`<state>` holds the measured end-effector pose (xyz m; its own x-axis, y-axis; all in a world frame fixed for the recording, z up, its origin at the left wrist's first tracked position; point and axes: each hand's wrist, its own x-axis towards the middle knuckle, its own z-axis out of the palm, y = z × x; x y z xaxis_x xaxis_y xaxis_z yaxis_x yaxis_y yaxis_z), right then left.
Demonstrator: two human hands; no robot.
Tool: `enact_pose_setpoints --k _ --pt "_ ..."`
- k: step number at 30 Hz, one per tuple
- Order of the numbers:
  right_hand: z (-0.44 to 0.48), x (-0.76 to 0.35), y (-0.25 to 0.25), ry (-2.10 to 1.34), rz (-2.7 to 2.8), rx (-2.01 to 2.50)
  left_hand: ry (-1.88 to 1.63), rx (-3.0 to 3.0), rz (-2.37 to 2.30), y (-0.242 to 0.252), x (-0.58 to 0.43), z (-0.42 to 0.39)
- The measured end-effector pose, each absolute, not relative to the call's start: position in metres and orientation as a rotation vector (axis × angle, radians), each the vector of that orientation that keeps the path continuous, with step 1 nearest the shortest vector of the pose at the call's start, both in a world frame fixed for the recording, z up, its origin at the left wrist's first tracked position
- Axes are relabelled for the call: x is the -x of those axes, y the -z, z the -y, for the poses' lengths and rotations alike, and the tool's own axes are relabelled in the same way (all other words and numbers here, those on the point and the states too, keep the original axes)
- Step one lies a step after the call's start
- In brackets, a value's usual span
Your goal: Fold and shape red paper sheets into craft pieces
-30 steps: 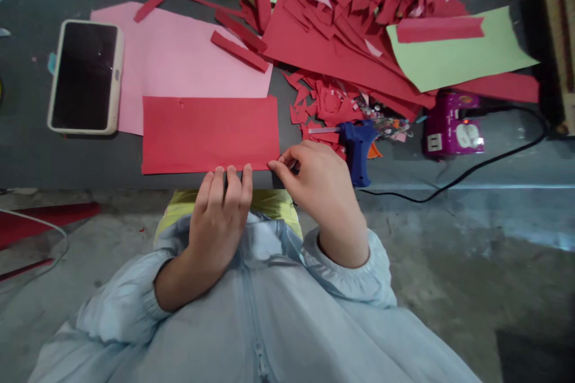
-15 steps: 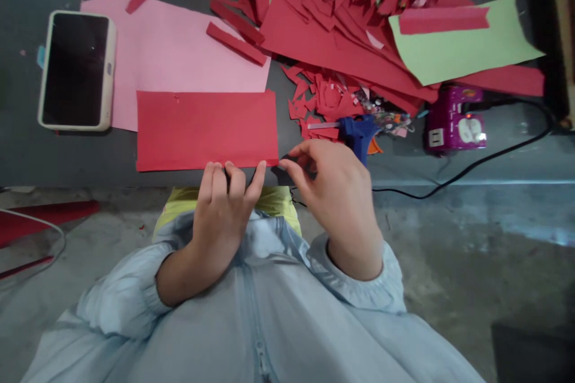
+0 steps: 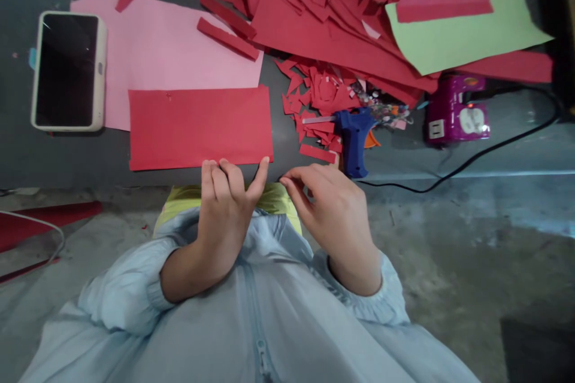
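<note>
A red sheet of paper (image 3: 202, 125) lies flat near the table's front edge, with a narrow folded strip along its near side. My left hand (image 3: 224, 197) rests its outstretched fingertips on that near side, toward the right corner, with the thumb tip at the corner. Off the paper's right corner, at the table edge, my right hand (image 3: 332, 209) has its thumb and forefinger pinched together; whatever may be between them is too small to make out. Beyond the right hand stands a blue glue gun (image 3: 357, 137) with a clear stick at its back.
A phone-like device (image 3: 67, 72) lies at the left beside a pink sheet (image 3: 179, 66). Red paper scraps (image 3: 323, 96) and larger red sheets (image 3: 323, 42) spread behind the glue gun. At the right are green paper (image 3: 467, 42), a purple power socket (image 3: 458, 114) and a black cord (image 3: 485, 152).
My right hand has drawn back from the paper's corner, down toward the table edge, still pinched. My left hand stays on the near side of the sheet. The camera view has shifted slightly.
</note>
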<state>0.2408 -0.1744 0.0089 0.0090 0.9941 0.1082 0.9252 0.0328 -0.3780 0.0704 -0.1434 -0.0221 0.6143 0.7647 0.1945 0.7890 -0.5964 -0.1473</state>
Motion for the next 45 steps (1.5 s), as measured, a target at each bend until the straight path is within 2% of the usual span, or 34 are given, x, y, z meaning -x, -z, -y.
enact_pose_setpoints --k 10,21,33,45 --pt "0.160 -0.236 -0.004 -0.281 1.880 1.988 0.100 2.669 1.233 0.021 -0.069 0.142" --pt "0.139 -0.228 -0.002 -0.350 1.864 1.974 0.340 2.584 1.167 0.034 -0.050 0.153" --pt "0.124 -0.223 0.003 -0.442 1.906 1.964 0.479 2.848 1.217 0.028 -0.022 0.141" --pt "0.115 -0.213 -0.003 -0.428 2.050 1.917 0.411 2.657 1.482 0.027 0.010 0.146"
